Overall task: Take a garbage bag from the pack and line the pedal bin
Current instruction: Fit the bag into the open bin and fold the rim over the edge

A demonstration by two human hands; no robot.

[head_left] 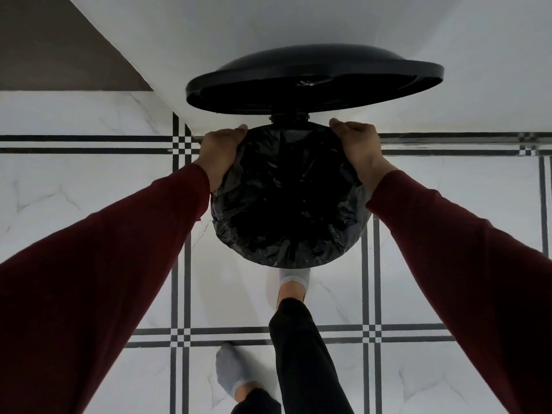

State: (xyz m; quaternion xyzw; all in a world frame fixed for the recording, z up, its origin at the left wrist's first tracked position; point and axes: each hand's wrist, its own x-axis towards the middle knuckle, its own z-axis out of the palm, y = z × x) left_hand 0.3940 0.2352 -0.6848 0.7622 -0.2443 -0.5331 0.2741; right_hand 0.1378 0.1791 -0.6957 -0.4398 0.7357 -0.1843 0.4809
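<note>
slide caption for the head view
Both hands, left and right, press the black bag over the open pedal bin's rim.

White marble-look floor tiles [98, 204] fill the view, faint grey veins running through them, crossed by paired dark border lines [180, 294] that meet in small checkered squares [181, 336]. Up top, a plain white wall [268, 22] comes down to the floor, and there's a brown panel [50, 46] in the upper left corner. Light is soft and even
</note>
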